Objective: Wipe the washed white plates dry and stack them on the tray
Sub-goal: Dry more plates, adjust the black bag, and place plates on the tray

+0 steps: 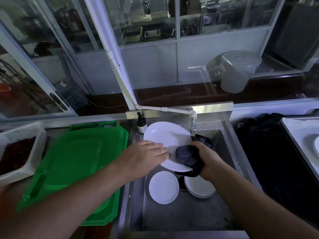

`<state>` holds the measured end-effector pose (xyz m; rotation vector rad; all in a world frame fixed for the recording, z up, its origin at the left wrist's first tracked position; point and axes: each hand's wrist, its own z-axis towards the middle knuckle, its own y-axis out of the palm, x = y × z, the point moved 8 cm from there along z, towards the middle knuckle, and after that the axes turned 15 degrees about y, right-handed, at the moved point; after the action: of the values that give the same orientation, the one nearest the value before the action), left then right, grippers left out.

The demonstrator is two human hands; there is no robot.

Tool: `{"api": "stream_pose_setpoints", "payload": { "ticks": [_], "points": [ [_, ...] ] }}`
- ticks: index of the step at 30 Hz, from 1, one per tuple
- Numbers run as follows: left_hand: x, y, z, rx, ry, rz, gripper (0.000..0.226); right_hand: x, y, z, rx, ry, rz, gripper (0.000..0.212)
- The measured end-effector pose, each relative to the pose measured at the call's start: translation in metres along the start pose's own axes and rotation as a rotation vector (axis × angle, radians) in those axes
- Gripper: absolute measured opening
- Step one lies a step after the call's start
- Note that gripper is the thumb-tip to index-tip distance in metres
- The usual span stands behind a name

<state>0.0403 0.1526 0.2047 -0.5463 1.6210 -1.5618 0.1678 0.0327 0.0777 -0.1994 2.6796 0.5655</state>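
Step in hand: wiping a large white plate [165,135], held tilted over the sink [224,135].
Left hand [148,152]: fingers straight and together, laid flat on the plate's face, steadying it.
Right hand [205,156]: fingers curled round a dark cloth [186,156], pressing it on the plate's right part.
Plates waiting: a smaller white plate [164,187] lies in the sink below; beside it, to the right, a short stack [200,187], probably two plates, though the arm and cloth hide part of it.
Tray: green tray [72,161] on the counter left of the sink; no plate on it in view.
Progress: judged early. Nothing stacked yet; the held plate is being dried, at least three remain.
Other: white basket [22,149] at far left; dark pump bottle [141,124] behind the plate; tap [193,125] above the sink.
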Motion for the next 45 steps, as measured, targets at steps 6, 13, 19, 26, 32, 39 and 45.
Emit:
{"api": "stream_pose_setpoints", "payload": {
  "ticks": [6, 13, 19, 26, 32, 39, 45],
  "points": [
    [-0.026, -0.02, -0.013, -0.068, -0.204, -0.218, 0.033, -0.021, -0.004, -0.008, -0.231, -0.013, 0.07, 0.017],
    [-0.069, -0.024, -0.07, 0.315, -0.941, -0.906, 0.018, -0.051, -0.026, -0.017, -0.455, -0.098, 0.199, 0.029],
    [-0.065, -0.018, -0.061, 0.741, -1.069, -1.457, 0.018, -0.054, 0.011, -0.041, -0.538, -0.15, 0.061, 0.026],
    [-0.057, -0.004, -0.056, 0.84, -1.171, -1.554, 0.028, -0.058, 0.038, -0.055, -0.467, -0.294, -0.224, 0.037],
    [-0.049, -0.001, -0.053, 0.934, -1.197, -1.576, 0.03, -0.058, 0.039, -0.056, -0.503, -0.237, -0.188, 0.028],
    [-0.05, -0.004, -0.042, 1.21, -1.281, -1.374, 0.011, -0.029, 0.046, -0.031, -0.449, -0.037, 0.046, 0.039],
    [-0.029, 0.006, -0.03, 1.288, -1.329, -1.217, 0.01, -0.004, 0.051, -0.035, -0.441, -0.025, 0.251, 0.037]
  ]
}}
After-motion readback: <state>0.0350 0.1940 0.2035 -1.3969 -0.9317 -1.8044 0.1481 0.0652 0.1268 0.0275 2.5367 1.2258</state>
